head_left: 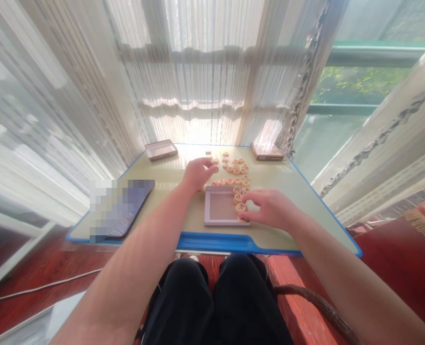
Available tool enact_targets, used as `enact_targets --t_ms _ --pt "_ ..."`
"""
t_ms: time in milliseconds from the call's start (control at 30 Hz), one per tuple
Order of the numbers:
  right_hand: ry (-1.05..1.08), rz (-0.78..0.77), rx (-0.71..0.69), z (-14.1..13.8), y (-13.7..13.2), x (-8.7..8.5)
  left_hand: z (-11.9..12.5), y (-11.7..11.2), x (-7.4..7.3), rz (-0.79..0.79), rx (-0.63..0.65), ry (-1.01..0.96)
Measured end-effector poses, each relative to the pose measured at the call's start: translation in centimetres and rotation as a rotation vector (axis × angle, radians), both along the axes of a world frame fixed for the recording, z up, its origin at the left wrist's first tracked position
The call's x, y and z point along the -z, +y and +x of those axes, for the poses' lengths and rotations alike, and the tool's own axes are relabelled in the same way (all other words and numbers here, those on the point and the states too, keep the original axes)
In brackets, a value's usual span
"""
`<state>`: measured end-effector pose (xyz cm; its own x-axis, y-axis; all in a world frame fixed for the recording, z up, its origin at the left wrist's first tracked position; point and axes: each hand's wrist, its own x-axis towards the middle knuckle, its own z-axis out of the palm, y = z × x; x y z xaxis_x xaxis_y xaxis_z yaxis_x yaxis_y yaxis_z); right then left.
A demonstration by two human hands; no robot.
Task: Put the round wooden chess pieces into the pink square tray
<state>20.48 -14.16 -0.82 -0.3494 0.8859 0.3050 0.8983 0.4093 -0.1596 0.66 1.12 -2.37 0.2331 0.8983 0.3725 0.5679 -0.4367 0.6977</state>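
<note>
My right hand reaches in from the right, with its thumb and bent fingers closed around the edge of a round Chinese chess piece with a dark character. That piece is at the right side of an open shallow box tray, below other dark-marked chess pieces. Farther back, my left hand is curled beside several loose chess pieces. Its fingertips are partly hidden, and anything between them cannot be made out. A row of red-marked pieces lies just behind the tray.
The pale table has a blue rim. A box lid or tray stands at the back left, a flat box at the back right. A dark, partly pixelated device lies on the left. Sheer curtains hang behind.
</note>
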Motion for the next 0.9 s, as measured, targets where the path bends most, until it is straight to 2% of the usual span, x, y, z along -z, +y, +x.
enact_targets --t_ms 333,567,900 --pt "-0.046 -0.040 0.098 -0.30 -0.21 -0.31 -0.01 0.15 0.30 0.040 0.006 0.096" --pt "-0.052 -0.044 0.076 -0.44 -0.17 -0.15 0.08 -0.32 -0.08 0.094 0.069 0.181" --pt "-0.026 -0.021 0.043 -0.47 -0.23 -0.08 0.04 -0.13 0.05 0.115 0.072 0.204"
